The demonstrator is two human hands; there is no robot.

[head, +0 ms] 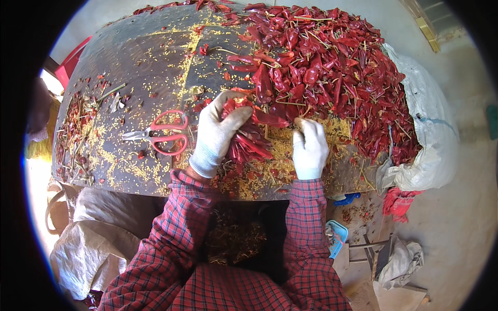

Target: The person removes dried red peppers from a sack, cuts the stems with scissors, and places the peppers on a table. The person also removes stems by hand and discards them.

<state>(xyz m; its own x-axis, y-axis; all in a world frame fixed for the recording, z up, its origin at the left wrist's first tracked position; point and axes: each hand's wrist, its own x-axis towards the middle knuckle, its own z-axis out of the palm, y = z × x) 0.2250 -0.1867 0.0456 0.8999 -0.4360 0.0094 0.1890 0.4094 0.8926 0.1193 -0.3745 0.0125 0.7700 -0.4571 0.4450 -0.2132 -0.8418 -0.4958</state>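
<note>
My left hand (220,132), in a white glove, grips a bunch of dried red chili peppers (249,145) above the table's near half. One longer pepper (270,117) points out of that bunch to the right. Close to its tip is my right hand (310,145), also gloved, with thumb and fingers curled together. Whether a thin stem is pinched between those fingertips is too small to make out. Left of my left hand lie red-handled pruning scissors (167,133), blades pointing left. A large heap of dried red peppers (327,66) covers the table's far right.
Yellow seeds and pepper scraps are strewn over the dark table (128,54). A white woven sack (432,128) hugs the right edge. Below stand pale sacks (93,245) at left and a blue plastic basket (337,237) at right.
</note>
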